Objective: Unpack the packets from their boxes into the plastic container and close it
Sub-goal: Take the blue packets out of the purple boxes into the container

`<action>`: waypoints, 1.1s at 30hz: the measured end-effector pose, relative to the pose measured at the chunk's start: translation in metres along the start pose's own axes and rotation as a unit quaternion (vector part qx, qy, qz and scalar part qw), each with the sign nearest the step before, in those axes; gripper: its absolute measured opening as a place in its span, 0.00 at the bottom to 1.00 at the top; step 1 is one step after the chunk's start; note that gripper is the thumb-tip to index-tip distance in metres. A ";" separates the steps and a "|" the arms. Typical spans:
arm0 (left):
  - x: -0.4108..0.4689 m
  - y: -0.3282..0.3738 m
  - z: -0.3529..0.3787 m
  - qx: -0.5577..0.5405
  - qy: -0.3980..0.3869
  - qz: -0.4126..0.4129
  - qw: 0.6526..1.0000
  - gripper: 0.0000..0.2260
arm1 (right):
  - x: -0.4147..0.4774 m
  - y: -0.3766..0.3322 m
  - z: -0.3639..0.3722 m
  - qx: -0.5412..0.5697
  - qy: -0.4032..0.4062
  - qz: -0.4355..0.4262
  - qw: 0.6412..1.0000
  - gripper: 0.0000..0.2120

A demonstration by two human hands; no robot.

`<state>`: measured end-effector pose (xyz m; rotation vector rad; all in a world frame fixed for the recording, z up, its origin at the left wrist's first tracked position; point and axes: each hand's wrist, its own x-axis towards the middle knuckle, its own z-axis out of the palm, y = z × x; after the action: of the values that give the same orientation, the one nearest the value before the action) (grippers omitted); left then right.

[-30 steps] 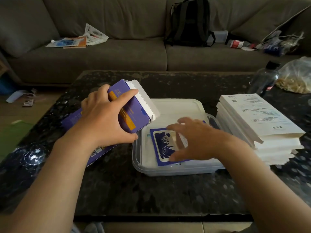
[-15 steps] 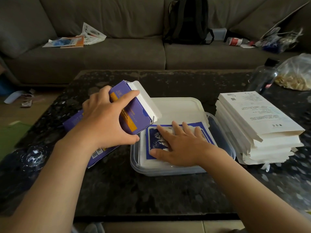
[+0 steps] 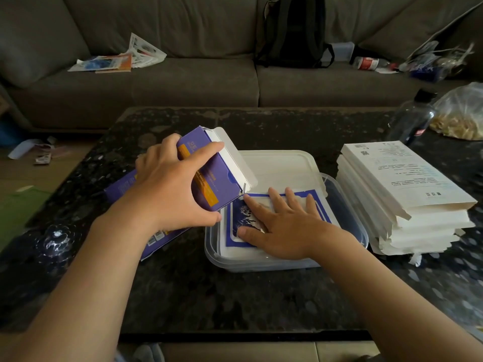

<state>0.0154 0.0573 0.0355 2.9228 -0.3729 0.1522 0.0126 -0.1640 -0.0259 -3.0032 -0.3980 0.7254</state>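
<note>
Box (image 3: 206, 178) mouth tilts right over the plastic container (image 3: 347, 212) as our left hand (image 3: 167, 194) clasps it, while our right hand (image 3: 282, 228) lies flat, fingers spread (gripping nothing), on the packet (image 3: 317, 202) lying inside, nearer the opening.

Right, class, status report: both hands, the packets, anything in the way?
Left hand grips open purple cardboard box. Right hand flat on blue-and-white packet inside clear plastic container. Nothing blocking.

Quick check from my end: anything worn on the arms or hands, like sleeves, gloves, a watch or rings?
Nothing that shows. The left hand and right hand are bare, without gloves, rings or watch, and both forearms are uncovered to the frame edge, with no sleeve in view.
</note>
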 end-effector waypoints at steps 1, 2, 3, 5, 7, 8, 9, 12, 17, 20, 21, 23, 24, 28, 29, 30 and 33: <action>0.000 0.000 0.000 0.000 -0.002 0.003 1.000 0.54 | 0.000 0.000 0.000 0.001 0.000 0.000 1.000 0.44; 0.000 0.001 0.001 0.001 -0.004 0.005 1.000 0.54 | 0.000 0.000 0.001 0.002 0.000 -0.001 1.000 0.44; -0.001 0.001 0.001 0.001 -0.007 0.008 1.000 0.54 | 0.000 0.001 0.001 0.003 0.001 -0.002 1.000 0.44; -0.001 0.001 0.002 0.001 -0.009 0.016 1.000 0.54 | -0.001 0.000 -0.002 0.009 0.003 -0.002 1.000 0.44; -0.001 0.001 0.001 -0.001 -0.018 0.024 1.000 0.55 | -0.005 0.003 -0.009 0.014 0.012 -0.002 1.000 0.44; 0.000 0.001 0.001 -0.005 -0.023 0.029 0.999 0.56 | -0.009 0.005 -0.015 0.024 0.026 -0.003 0.999 0.44; 0.000 0.001 0.000 -0.009 -0.025 0.035 0.999 0.58 | -0.015 0.006 -0.025 0.057 0.050 -0.007 0.997 0.41; 0.001 0.008 -0.001 -0.014 -0.026 0.060 0.998 0.63 | -0.034 0.013 -0.052 0.220 0.199 -0.041 0.954 0.17; 0.002 0.021 0.000 -0.004 -0.027 0.105 0.994 0.67 | -0.042 0.010 -0.063 0.395 0.235 -0.079 0.885 0.06; -0.001 0.024 0.000 0.009 -0.021 0.129 0.991 0.66 | -0.036 0.006 -0.058 0.413 0.198 -0.077 0.886 0.09; -0.002 0.025 0.000 0.016 -0.020 0.131 0.991 0.65 | -0.034 0.006 -0.058 0.419 0.194 -0.074 0.884 0.10; -0.002 0.025 0.001 0.024 -0.022 0.129 0.991 0.65 | -0.032 0.007 -0.058 0.443 0.186 -0.076 0.874 0.09; -0.001 0.026 0.001 0.027 -0.022 0.128 0.991 0.65 | -0.031 0.008 -0.059 0.452 0.184 -0.080 0.869 0.09; 0.000 0.027 0.001 0.030 -0.015 0.135 0.990 0.64 | -0.029 0.006 -0.060 0.461 0.181 -0.099 0.863 0.06; 0.000 0.027 0.001 0.030 -0.014 0.136 0.990 0.64 | -0.028 0.006 -0.060 0.460 0.184 -0.102 0.863 0.05; 0.000 0.027 0.001 0.031 -0.013 0.137 0.990 0.64 | -0.027 0.005 -0.059 0.456 0.190 -0.105 0.863 0.05; 0.001 0.028 0.002 0.040 -0.008 0.137 0.990 0.64 | -0.025 0.004 -0.058 0.450 0.208 -0.115 0.861 0.05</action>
<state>0.0090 0.0305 0.0381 2.9373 -0.7891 0.1855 0.0185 -0.1719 0.0364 -2.0742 -0.2744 0.1358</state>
